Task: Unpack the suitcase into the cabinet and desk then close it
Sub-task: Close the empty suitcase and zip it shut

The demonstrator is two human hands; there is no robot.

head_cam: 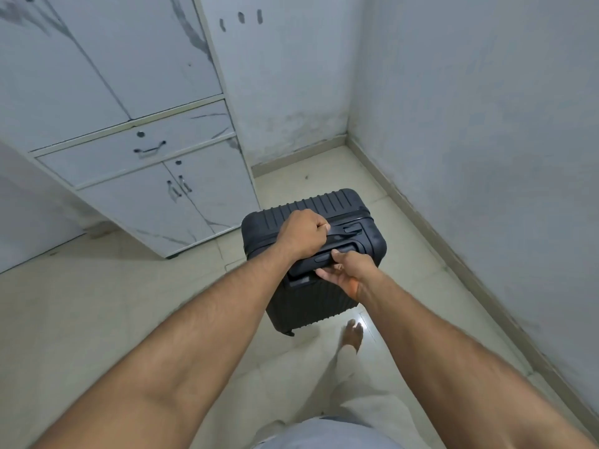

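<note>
Pale floor tiles (pixel 97 319) run to a bare corner where a person's bare foot (pixel 351 335) stands beside an upright, closed black suitcase (pixel 311 296). Right hand (pixel 348 270) grips its pull handle (pixel 311 262) and left hand (pixel 303 233) fists round the top handle. Unpacking looks not yet begun; next, probably lay it flat before the closed white cabinet (pixel 136 124) beyond.

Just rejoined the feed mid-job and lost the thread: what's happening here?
A person stands over a black suitcase that is upright on the tiled floor, shut. Their left hand grips its top carry handle, and their right hand holds the pull handle near them. The white cabinet stands just behind it to the left, its doors and drawer all closed. Nothing looks unpacked yet.
</note>
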